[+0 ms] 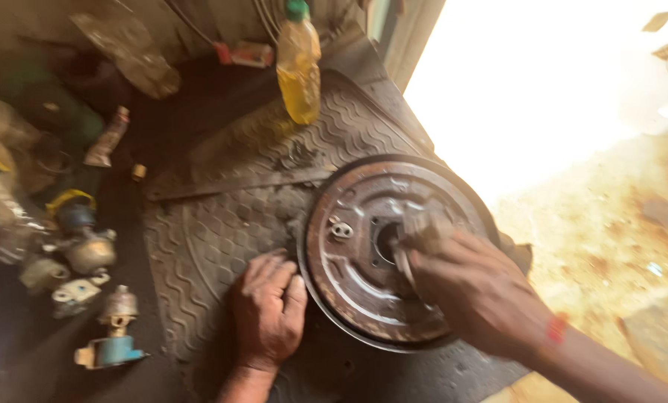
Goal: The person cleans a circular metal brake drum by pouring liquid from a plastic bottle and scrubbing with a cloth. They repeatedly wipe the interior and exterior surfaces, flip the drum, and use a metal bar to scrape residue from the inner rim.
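Observation:
A round rusty metal brake plate [356, 261] lies on a dark rubber mat [222, 231]. My left hand [268, 310] rests flat on the mat, its fingers against the plate's left rim. Over the plate's right half, my right hand [474, 287] is closed around a small grey object [417, 233], blurred, held at the plate's centre hole [387, 242]. A red band [555, 329] is on my right wrist.
A plastic bottle of yellow liquid [298, 63] stands at the back of the mat. Small metal and blue parts [87, 254] lie on the dark floor at the left, with a tube [108, 138]. Bright sunlit ground [610, 209] lies to the right.

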